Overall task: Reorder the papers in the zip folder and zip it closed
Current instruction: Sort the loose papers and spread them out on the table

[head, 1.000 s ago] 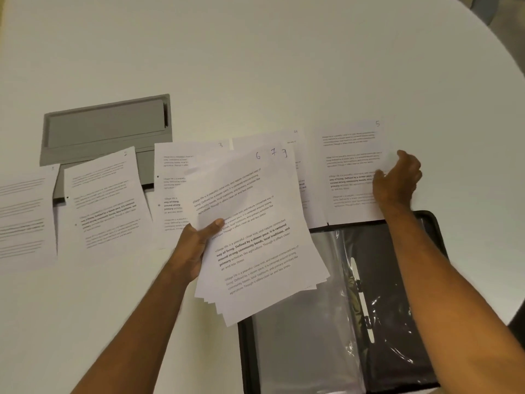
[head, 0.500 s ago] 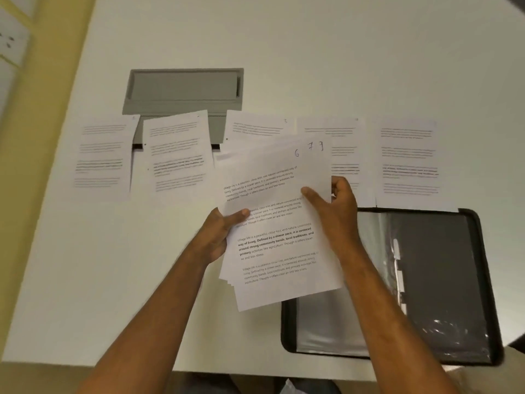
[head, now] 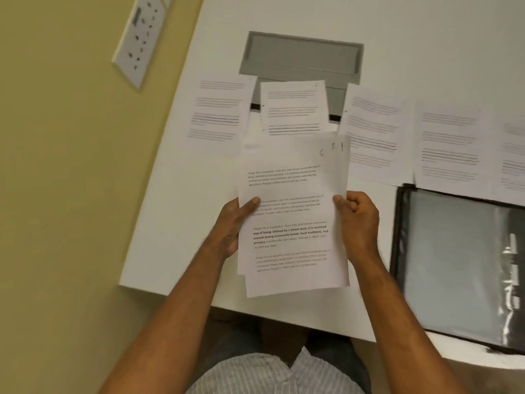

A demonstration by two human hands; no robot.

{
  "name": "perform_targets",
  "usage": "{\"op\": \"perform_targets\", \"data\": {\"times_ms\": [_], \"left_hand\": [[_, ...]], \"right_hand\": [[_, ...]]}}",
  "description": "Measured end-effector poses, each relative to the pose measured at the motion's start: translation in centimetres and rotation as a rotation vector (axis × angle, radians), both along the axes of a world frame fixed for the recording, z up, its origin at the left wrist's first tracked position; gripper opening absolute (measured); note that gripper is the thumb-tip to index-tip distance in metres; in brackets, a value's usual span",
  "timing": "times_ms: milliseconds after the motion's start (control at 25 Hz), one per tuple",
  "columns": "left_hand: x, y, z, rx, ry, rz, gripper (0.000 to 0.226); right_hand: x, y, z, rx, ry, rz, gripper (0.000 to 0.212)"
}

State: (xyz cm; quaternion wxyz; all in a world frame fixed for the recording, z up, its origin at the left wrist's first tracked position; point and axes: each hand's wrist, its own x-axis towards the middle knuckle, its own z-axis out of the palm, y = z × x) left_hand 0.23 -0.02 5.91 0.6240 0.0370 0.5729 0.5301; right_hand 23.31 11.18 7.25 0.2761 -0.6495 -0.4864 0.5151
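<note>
Head view looks steeply down, near the table (head: 176, 223); single view.

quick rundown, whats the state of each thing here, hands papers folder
left hand: grips the stack's left edge, thumb on top
right hand: pinches the stack's right edge
stack: held above the table, fanned, top sheet marked 6
loose sheets: flat in a row on the table, face up
folder: open, unzipped, flat on the table
grey tray: on the table, partly under sheets

Grey cable tray (head: 302, 56) in table (head: 426, 29); wall socket (head: 139, 38).
</note>
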Motion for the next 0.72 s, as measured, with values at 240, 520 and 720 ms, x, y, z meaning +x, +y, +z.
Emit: {"op": "perform_targets", "data": {"times_ms": [240,520,720], "left_hand": [[-6.4,-5.8,-0.2,0.002,0.051,0.059,0.035],[-8.8,-8.3,0.1,-0.029,0.078,0.084,0.032],[-10.0,-8.9,-0.1,-0.029,0.075,0.103,0.029]], "right_hand": [[-7.5,-6.1,0.0,-0.032,0.019,0.054,0.034],[-9.8,-8.7,-0.1,-0.011,-0.096,0.090,0.026],[-10.2,-9.5,-0.8,0.020,-0.093,0.107,0.024]]}}
